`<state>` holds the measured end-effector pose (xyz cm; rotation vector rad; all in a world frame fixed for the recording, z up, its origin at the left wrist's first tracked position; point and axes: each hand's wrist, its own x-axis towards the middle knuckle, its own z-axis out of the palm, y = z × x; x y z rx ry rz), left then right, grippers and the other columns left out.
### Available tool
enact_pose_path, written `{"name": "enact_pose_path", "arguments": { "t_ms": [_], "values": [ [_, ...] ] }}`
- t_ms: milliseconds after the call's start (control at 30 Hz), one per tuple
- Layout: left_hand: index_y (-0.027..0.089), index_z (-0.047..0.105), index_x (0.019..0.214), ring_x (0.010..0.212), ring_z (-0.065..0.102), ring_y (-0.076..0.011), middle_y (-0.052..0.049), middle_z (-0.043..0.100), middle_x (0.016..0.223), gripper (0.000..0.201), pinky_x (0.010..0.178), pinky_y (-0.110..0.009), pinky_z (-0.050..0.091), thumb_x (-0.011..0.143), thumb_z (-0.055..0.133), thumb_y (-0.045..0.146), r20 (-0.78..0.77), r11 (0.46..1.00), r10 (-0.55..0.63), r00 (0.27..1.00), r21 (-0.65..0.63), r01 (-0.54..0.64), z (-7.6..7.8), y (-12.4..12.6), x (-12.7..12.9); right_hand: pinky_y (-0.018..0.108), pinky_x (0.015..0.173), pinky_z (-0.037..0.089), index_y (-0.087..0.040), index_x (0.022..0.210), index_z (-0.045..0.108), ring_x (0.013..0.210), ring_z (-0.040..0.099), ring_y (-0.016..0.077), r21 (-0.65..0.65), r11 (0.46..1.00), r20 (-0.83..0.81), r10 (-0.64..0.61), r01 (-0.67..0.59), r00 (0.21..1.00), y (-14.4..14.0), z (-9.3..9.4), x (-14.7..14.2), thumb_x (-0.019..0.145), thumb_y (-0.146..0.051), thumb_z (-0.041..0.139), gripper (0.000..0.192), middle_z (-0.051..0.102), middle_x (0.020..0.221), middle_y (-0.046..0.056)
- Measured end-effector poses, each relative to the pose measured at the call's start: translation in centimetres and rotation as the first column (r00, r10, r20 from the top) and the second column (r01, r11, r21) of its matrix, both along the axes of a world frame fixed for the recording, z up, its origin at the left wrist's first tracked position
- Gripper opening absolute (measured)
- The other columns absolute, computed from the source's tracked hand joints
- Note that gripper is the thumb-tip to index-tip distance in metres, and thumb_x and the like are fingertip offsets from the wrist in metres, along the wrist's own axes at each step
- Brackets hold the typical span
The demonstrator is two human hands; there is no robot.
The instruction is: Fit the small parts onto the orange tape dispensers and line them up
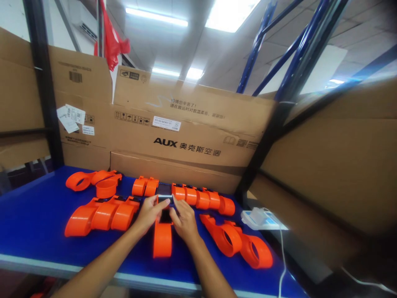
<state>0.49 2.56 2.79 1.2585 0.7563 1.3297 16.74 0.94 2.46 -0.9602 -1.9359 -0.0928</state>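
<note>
Before the carton (pixel 136 134), you hold the device (pixel 164 189): left hand (pixel 151 212) closed on its near edge, seemingly to steady it; right hand (pixel 186 219) loosely curled against it, grip uncertain; orange bands (pixel 203 200) lie near the carton's foot, probably leaving you working room

left hand (pixel 151 214) near right hand (pixel 186 216), fingers (pixel 180 203) bent

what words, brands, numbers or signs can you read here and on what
"AUX 奥克斯空调": back cardboard panel
"傅您辛苦了! 请在搬运时对我温柔些": same panel, higher up; first character and ending blurred
Row of handling symbols, no readable words: same panel
White label, left papers, left panel: print too small or blurred
Dark-screened device: nothing readable
</note>
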Motion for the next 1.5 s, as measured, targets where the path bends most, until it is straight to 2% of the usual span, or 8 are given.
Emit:
{"name": "enact_pose_path", "arguments": {
  "t_ms": [233,333,567,700,1033,1233,1367,1500],
  "values": [
    [0.015,0.068,0.084,0.034,0.039,-0.0053,0.006,0.052,0.048,0.039,0.036,-0.019,0.029,0.068,0.079,0.048,0.148,0.991,0.012,0.989,-0.13,0.007,0.0,0.6,-0.1,0.039,0.091,0.054,-0.022,0.151,0.038,0.1,0.066,0.0246,-0.026,1.0,0.078,0.015,-0.013,0.997,-0.4,0.6,0.3,0.095,-0.025,0.053,0.058,0.071,0.113,0.011],
    [0.015,0.068,0.087,0.035,0.04,-0.0048,0.006,0.054,0.052,0.04,0.036,-0.019,0.03,0.067,0.08,0.048,0.167,0.988,0.034,0.985,-0.153,-0.008,0.0,0.9,-0.2,0.039,0.092,0.054,-0.021,0.151,0.036,0.098,0.067,0.0234,0.022,1.0,0.13,0.008,-0.01,0.991,-0.3,0.3,0.4,0.095,-0.021,0.05,0.058,0.07,0.117,0.011],
    [0.014,0.068,0.088,0.037,0.043,-0.0044,0.003,0.059,0.06,0.042,0.038,-0.019,0.031,0.069,0.08,0.049,0.109,0.991,-0.008,0.994,-0.134,0.022,-0.3,0.8,0.0,0.036,0.081,0.059,-0.016,0.145,0.046,0.086,0.068,0.0229,0.174,0.977,0.17,-0.153,0.123,0.973,0.2,-0.7,0.0,0.089,-0.014,0.051,0.056,0.072,0.106,0.012],
    [0.014,0.068,0.091,0.036,0.042,-0.0038,0.004,0.059,0.059,0.042,0.038,-0.018,0.03,0.068,0.082,0.046,0.095,0.989,-0.037,0.995,-0.137,0.05,-0.2,0.7,0.0,0.035,0.073,0.059,-0.012,0.143,0.048,0.081,0.067,0.0238,0.184,0.967,0.184,-0.208,0.174,0.961,-0.1,-1.0,-0.3,0.085,-0.013,0.051,0.058,0.072,0.094,0.012],
    [0.014,0.064,0.083,0.035,0.04,-0.0034,0.006,0.055,0.054,0.038,0.038,-0.018,0.028,0.068,0.083,0.044,0.116,0.983,-0.075,0.99,-0.158,0.093,-0.1,0.5,-0.1,0.034,0.069,0.058,-0.007,0.139,0.049,0.07,0.065,0.0216,0.142,0.985,0.177,-0.12,0.096,0.977,-0.6,-0.9,-0.7,0.085,-0.011,0.049,0.054,0.069,0.08,0.01],
    [0.015,0.064,0.084,0.034,0.039,-0.0031,0.006,0.055,0.054,0.037,0.038,-0.019,0.029,0.068,0.083,0.043,0.121,0.983,-0.065,0.991,-0.16,0.084,-0.1,0.5,-0.2,0.036,0.074,0.059,-0.01,0.139,0.049,0.077,0.067,0.0225,0.148,0.985,0.163,-0.109,0.085,0.981,-0.4,-0.8,-0.7,0.085,-0.01,0.049,0.054,0.07,0.087,0.012],
    [0.014,0.065,0.087,0.034,0.039,-0.0025,0.005,0.056,0.058,0.04,0.037,-0.018,0.028,0.067,0.084,0.043,0.115,0.987,-0.057,0.992,-0.142,0.073,-0.1,0.6,-0.4,0.037,0.079,0.059,-0.014,0.138,0.051,0.085,0.067,0.0231,0.118,0.993,0.149,-0.043,0.026,0.988,-0.3,-0.2,-0.1,0.088,-0.013,0.05,0.05,0.071,0.098,0.013],
    [0.015,0.065,0.086,0.035,0.041,-0.0032,0.005,0.056,0.06,0.039,0.036,-0.018,0.029,0.07,0.08,0.047,0.081,0.993,-0.067,0.994,-0.095,0.075,0.0,0.5,-0.4,0.034,0.072,0.058,-0.018,0.129,0.059,0.079,0.066,0.0213,0.07,0.998,0.055,-0.009,0.005,0.998,-0.4,0.3,0.3,0.09,-0.023,0.057,0.039,0.071,0.095,0.01]
  ]
}}
